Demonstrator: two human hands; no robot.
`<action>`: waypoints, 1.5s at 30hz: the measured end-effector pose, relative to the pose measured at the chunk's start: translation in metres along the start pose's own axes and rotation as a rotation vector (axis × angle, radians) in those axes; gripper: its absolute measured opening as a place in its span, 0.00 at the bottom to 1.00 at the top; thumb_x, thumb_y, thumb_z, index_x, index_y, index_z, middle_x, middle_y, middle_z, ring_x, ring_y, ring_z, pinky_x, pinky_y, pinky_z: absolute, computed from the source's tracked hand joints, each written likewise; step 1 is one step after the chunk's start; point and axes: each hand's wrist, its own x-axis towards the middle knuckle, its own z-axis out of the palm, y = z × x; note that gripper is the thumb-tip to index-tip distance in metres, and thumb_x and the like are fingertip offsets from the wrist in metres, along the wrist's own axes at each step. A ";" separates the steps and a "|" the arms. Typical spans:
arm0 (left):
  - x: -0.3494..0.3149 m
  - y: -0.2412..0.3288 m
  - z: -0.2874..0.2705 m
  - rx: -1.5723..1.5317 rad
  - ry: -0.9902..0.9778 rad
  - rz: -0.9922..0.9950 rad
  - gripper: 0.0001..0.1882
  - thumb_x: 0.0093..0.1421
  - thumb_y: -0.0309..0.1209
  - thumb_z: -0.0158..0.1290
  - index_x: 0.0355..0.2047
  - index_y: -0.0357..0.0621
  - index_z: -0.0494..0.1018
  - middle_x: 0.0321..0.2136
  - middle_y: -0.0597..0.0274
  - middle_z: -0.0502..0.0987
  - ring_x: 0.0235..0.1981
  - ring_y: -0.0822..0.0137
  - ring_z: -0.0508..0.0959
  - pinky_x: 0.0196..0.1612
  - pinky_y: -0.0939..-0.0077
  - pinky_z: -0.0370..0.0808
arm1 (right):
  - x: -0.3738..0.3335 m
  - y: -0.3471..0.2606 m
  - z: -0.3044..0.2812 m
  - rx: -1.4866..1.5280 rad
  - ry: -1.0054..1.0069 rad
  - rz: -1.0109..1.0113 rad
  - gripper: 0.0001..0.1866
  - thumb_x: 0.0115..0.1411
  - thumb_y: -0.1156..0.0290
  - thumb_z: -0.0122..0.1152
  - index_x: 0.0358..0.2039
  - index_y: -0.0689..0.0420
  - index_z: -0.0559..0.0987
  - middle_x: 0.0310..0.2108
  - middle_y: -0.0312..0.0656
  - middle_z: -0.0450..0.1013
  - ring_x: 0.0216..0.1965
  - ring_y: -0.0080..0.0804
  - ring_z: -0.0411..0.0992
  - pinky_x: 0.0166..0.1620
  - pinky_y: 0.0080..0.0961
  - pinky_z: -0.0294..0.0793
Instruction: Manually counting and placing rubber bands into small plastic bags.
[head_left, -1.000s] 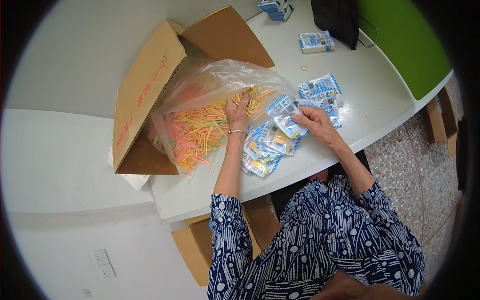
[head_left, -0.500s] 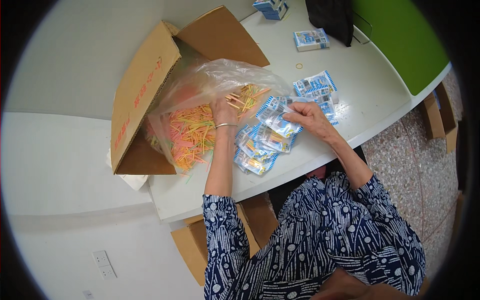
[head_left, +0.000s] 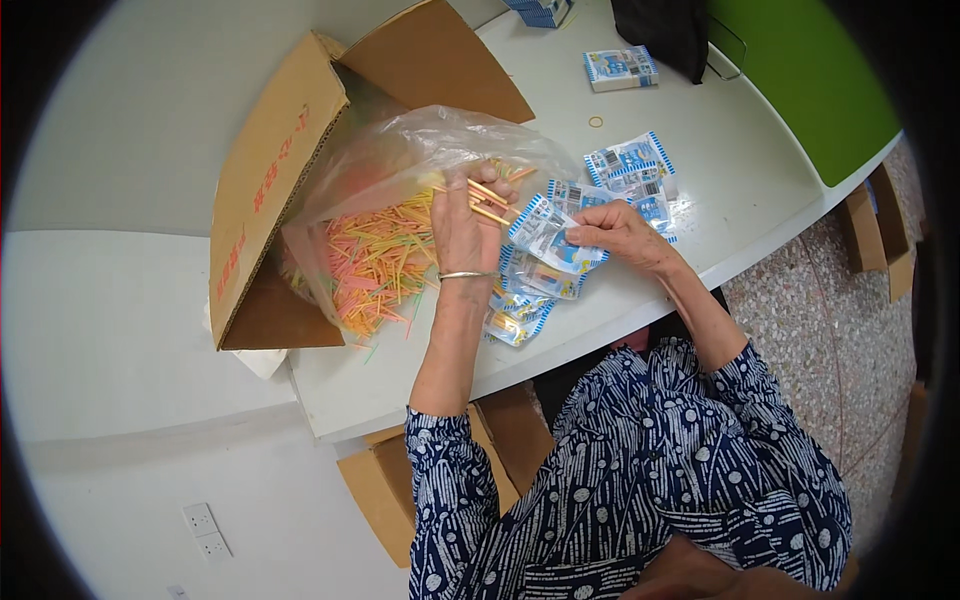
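Head view: left hand (head_left: 463,232) pinching several sticks (head_left: 487,200), right hand (head_left: 618,232) gripping one packet (head_left: 548,236).

A white table in a plain workroom

The white table (head_left: 760,190) curves along a green panel (head_left: 810,90). Below lies a speckled stone floor (head_left: 850,340), cardboard boxes (head_left: 880,215) at its edge. A white wall (head_left: 120,330) carries a double socket (head_left: 207,530). Light is even.
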 end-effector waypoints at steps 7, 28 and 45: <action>-0.015 0.008 0.003 0.033 0.105 -0.048 0.11 0.65 0.39 0.44 0.34 0.44 0.64 0.28 0.59 0.73 0.27 0.67 0.76 0.33 0.69 0.76 | -0.008 -0.007 0.001 -0.191 -0.024 -0.023 0.12 0.58 0.67 0.58 0.21 0.59 0.74 0.18 0.24 0.63 0.22 0.10 0.56 0.25 0.14 0.54; -0.038 0.000 0.019 0.057 0.113 -0.057 0.12 0.66 0.38 0.44 0.34 0.42 0.64 0.28 0.59 0.73 0.28 0.67 0.75 0.34 0.68 0.77 | -0.013 0.000 -0.002 -0.204 -0.127 -0.051 0.10 0.57 0.70 0.59 0.29 0.66 0.78 0.24 0.31 0.66 0.28 0.16 0.61 0.31 0.16 0.60; -0.048 -0.023 0.029 0.187 0.211 -0.001 0.14 0.68 0.38 0.38 0.36 0.39 0.61 0.28 0.58 0.72 0.29 0.67 0.77 0.34 0.74 0.76 | -0.017 0.015 0.006 -0.427 -0.053 -0.378 0.10 0.57 0.71 0.58 0.27 0.67 0.74 0.22 0.39 0.66 0.27 0.29 0.63 0.33 0.24 0.62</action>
